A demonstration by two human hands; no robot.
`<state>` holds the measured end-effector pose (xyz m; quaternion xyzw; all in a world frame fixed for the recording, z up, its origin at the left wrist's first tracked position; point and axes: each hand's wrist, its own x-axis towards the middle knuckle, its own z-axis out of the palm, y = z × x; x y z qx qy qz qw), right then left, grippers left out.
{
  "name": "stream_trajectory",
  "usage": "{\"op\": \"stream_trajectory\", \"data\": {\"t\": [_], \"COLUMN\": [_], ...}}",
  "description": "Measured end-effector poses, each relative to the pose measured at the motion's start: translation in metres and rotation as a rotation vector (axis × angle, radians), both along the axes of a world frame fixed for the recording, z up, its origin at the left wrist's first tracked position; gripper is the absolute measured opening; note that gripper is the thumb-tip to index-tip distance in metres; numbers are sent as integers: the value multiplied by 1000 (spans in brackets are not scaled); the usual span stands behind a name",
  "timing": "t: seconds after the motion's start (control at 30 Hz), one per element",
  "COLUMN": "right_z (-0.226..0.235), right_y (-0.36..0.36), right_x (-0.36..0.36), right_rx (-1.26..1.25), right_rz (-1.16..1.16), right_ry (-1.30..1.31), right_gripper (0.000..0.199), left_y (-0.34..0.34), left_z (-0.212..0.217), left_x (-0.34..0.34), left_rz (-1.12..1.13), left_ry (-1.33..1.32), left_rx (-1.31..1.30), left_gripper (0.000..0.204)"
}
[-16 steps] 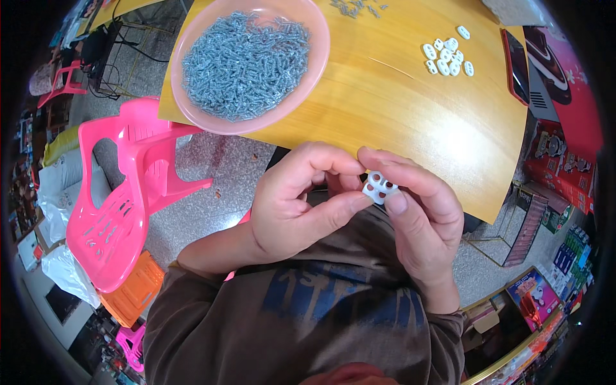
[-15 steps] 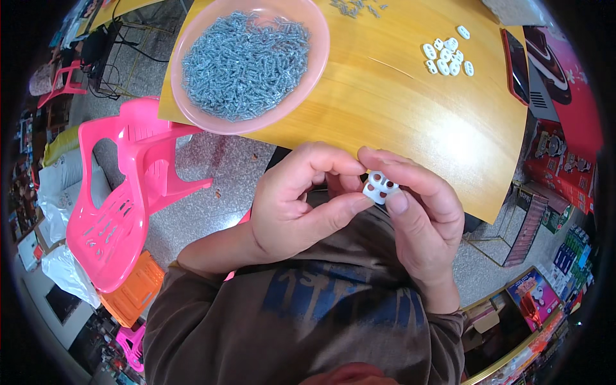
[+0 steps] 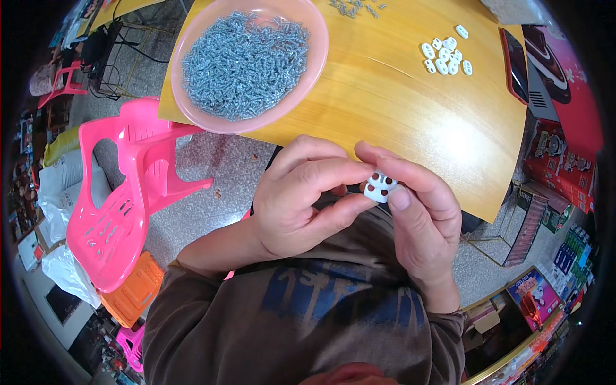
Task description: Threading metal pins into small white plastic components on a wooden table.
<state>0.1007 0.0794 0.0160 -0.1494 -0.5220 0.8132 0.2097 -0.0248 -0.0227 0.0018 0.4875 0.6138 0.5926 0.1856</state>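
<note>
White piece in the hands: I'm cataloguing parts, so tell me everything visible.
The white piece looks like plastic, rounded, with dark-looking holes facing the camera; whether it is one part or two is unclear. The left hand and right hand pinch it, partly hiding it, in the air before the table.

Cluttered, shop-like room, with small colourful boxed packages [image 3: 568,258] in rows, a red printed carton [image 3: 559,168] and speckled grey flooring [image 3: 192,221].

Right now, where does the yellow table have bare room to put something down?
The widest bare patch of table lies between the white pieces and the right hand; a smaller one, between the pink basin and the thin stick. Crowded: at the basin and around the white pieces.
</note>
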Motion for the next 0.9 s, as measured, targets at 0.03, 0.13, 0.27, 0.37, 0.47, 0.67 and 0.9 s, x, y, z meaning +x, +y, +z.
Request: {"op": "stream_trajectory", "data": {"t": [0.03, 0.13, 0.27, 0.37, 0.47, 0.67, 0.9], "right_z": [-1, -2, -1, -4, -6, -6, -11], "right_y": [0, -1, -2, -2, -2, -2, -3], "right_x": [0, 0, 1, 1, 1, 2, 4], "right_rx": [0, 15, 103, 216, 259, 334, 232], "right_rz": [0, -6, -15, -26, -35, -80, -61], "right_ry": [1, 10, -22, -42, -56, -104, -30], "right_gripper": [27, 28, 31, 32, 34, 35, 32], "left_y": [0, 0, -1, -1, 0, 0, 1], "left_z": [1, 3, 2, 2, 2, 2, 2], "left_x": [0, -1, -6, -7, -8, -7, -6], "left_rz": [-1, -11, -115, -117, -141, -144, -155], "left_ry": [28, 52, 100, 83, 87, 6, -111], "left_rx": [-6, -19, -8, -14, -28, -16, -22], "left_gripper": [35, 36, 36, 35, 31, 28, 28]}}
